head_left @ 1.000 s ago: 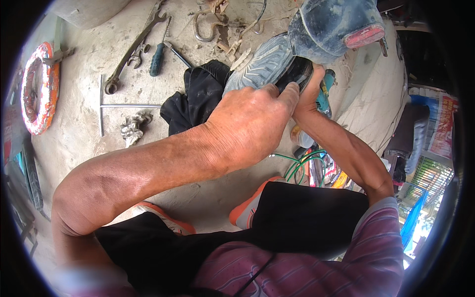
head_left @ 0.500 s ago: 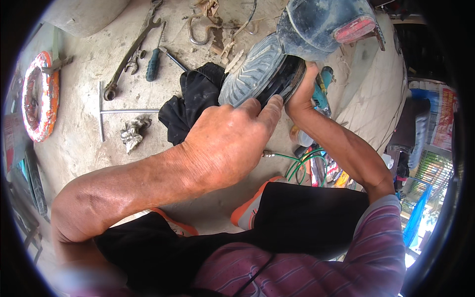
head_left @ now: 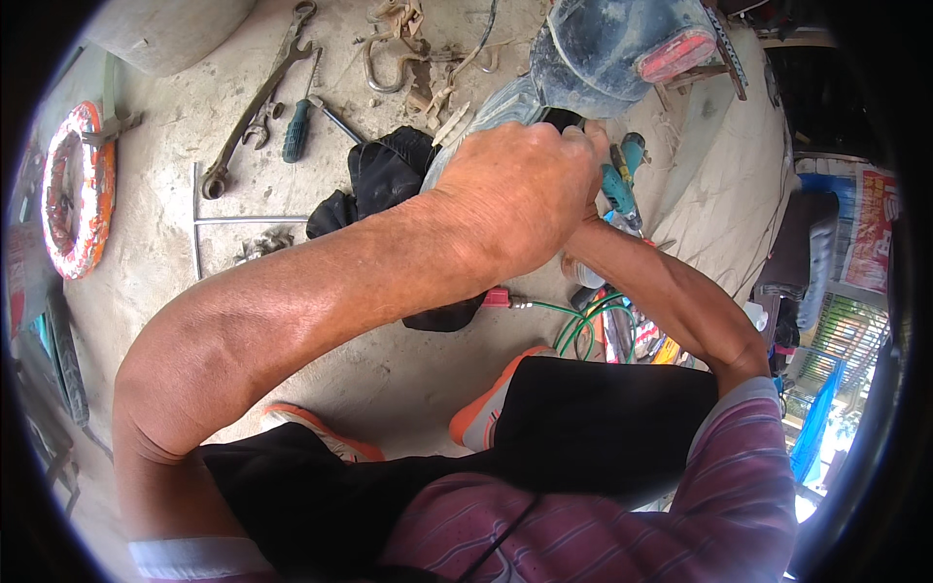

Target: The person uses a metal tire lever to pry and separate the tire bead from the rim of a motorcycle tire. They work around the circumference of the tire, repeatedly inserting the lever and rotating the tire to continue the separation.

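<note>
Orange-white ring [head_left: 78,189], 9-10 o'clock. Long wrench [head_left: 255,117], teal-handled screwdriver [head_left: 295,134], 10-11. Black cloth [head_left: 391,173], 11, beside grey ribbed tyre [head_left: 498,109], 12, under dusty mudguard [head_left: 607,58]. Left hand [head_left: 527,185], 1 o'clock: fingers curled at tyre; grip hidden, can't tell. Right hand [head_left: 597,146] mostly hidden behind left; state can't tell. Teal tool [head_left: 618,187], 2.

1 pale grey concrete floor [head_left: 379,379]: matt, rough, gritty. 1 grey ribbed rubber tyre [head_left: 498,109]: matt, dusty. Dark-blue curved plastic mudguard [head_left: 595,56]: scuffed, dirt-smeared. Oblong red plastic reflector [head_left: 677,54]: smooth, dulled. Long dark metal wrench [head_left: 250,114]: worn, low sheen. T-shaped silvery metal bar [head_left: 196,233]: smooth, shiny. Crumpled black cloth [head_left: 384,167]: mostly matt. Ring-shaped orange-and-white plastic-wrapped roll [head_left: 78,255]: crinkled, glossy.
</note>
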The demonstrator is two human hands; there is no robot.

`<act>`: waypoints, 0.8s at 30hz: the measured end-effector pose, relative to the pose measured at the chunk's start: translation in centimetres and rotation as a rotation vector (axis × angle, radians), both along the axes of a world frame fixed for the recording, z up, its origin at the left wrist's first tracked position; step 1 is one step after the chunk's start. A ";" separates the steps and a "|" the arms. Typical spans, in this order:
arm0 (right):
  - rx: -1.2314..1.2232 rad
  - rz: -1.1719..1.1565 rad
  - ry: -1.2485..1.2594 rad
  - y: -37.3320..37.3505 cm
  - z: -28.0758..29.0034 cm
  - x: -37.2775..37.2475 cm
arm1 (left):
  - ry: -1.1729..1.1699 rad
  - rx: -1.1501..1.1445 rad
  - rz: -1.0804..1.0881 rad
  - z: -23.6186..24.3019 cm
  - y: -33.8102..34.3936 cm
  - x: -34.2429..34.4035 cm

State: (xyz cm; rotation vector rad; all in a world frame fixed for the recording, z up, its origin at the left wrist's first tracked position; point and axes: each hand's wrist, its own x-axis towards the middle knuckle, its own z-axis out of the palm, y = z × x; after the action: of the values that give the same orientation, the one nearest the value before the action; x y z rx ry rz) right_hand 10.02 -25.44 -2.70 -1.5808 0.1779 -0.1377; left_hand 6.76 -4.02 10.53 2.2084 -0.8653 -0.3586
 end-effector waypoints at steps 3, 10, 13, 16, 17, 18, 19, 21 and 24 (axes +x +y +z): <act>-0.140 -0.012 -0.137 0.8 0.1 0.2 | -0.096 0.040 0.064 -0.4 0.6 -1.1; 0.160 -0.165 -0.028 0.8 1.2 0.5 | 0.088 -0.240 0.097 -2.2 4.6 -4.6; 0.146 -0.096 -0.066 0.5 1.1 0.7 | 0.083 -0.459 0.142 -3.6 5.8 -5.1; 0.112 -0.096 -0.049 0.8 1.3 0.3 | 0.086 -0.416 0.194 -4.3 6.7 -5.1; 0.129 -0.105 -0.042 0.8 1.3 0.4 | 0.073 -0.391 0.192 -4.3 6.8 -5.1; 0.147 -0.113 -0.035 0.8 1.4 0.4 | 0.060 -0.365 0.191 -4.3 6.8 -5.2; 0.160 -0.122 -0.019 0.8 1.4 0.3 | 0.047 -0.339 0.189 -4.2 6.8 -5.3; 0.190 -0.139 0.010 1.6 2.3 -0.2 | 0.028 -0.289 0.170 -4.3 7.1 -5.5; 0.184 -0.131 0.002 1.9 2.6 -0.2 | -0.010 -0.211 0.119 -4.2 7.5 -5.6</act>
State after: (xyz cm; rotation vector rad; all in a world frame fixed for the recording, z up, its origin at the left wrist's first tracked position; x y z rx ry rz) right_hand 9.84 -23.55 -0.13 -1.3864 0.2878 -0.2157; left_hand 1.18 3.46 6.33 2.0555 -0.7374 -0.1894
